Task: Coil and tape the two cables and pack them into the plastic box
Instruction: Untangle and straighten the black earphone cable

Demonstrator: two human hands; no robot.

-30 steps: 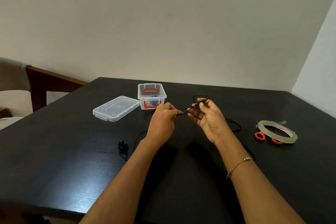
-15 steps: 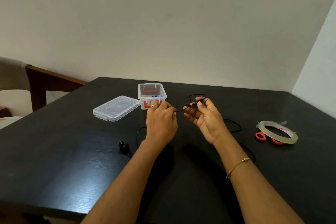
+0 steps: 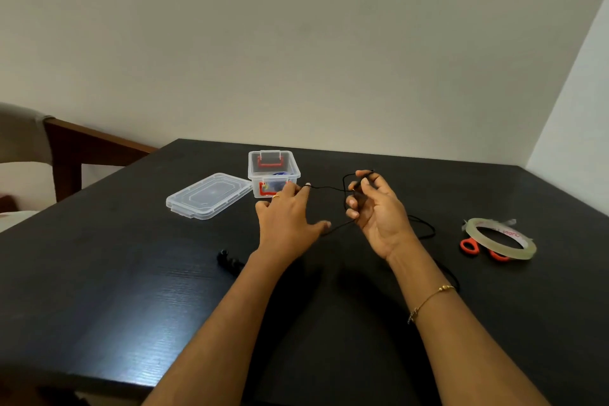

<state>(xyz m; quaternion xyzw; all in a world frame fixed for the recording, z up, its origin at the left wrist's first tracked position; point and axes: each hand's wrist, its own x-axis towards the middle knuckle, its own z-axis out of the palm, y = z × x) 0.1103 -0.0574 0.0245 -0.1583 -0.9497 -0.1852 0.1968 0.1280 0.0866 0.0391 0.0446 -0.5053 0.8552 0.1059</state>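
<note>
1. Above the desk (image 3: 99, 290), mid-frame: black cable (image 3: 324, 188) runs roughly level between both hands.
2. Right hand (image 3: 375, 208) palm-up, fingers (image 3: 354, 204) curled round the started loops.
3. Left hand (image 3: 290, 217) palm-down, fingertips pinching the free run, nearer the plastic box (image 3: 273, 171).
4. Judgement: next wrap goes rightward onto the right hand.
</note>
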